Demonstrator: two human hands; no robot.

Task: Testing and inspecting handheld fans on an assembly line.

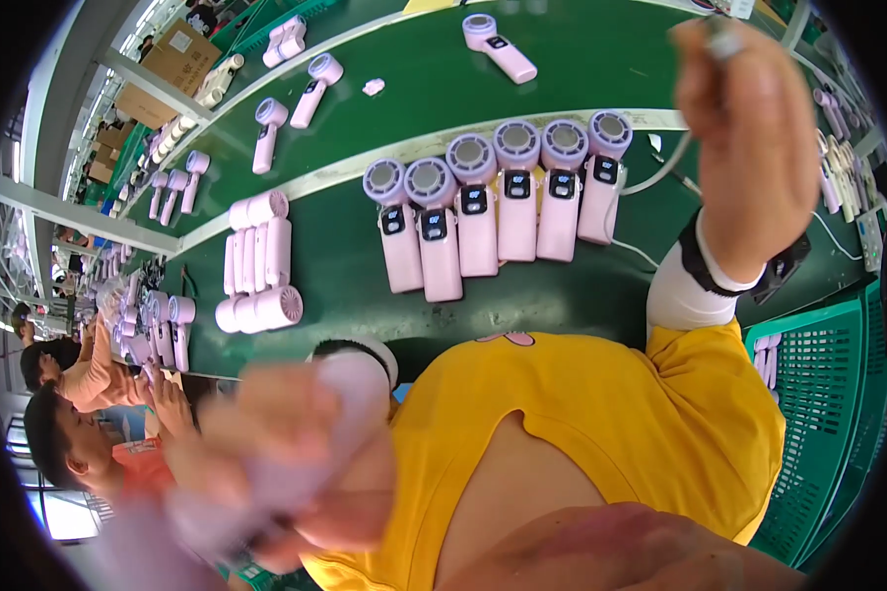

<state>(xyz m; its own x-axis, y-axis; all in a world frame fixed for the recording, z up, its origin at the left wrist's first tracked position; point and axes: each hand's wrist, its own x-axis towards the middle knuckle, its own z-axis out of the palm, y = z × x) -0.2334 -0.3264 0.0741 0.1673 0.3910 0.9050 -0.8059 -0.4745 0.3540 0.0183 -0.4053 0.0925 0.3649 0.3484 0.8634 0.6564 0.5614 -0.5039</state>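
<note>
My left hand (286, 414), smeared by motion at the lower left, is wrapped round a pale pink handheld fan (237, 502); the fan's round head blurs off toward the lower edge. My right hand (759, 138) is raised at the upper right, with its fingers closed on a small dark piece with a metal end (724, 44), which looks like a cable plug. A white cable (665, 177) curves out beside this hand. Left of it, several pink handheld fans (478, 227) lie in a row on the green bench, purple heads away from me and small displays lit.
More fans lie stacked (261, 261) at the left of the green bench (325, 286). Beyond a pale rail (335, 177), a green belt (404, 89) carries spaced fans (503, 54). A green crate (818, 394) stands at my right. Co-workers (79, 443) sit at the left.
</note>
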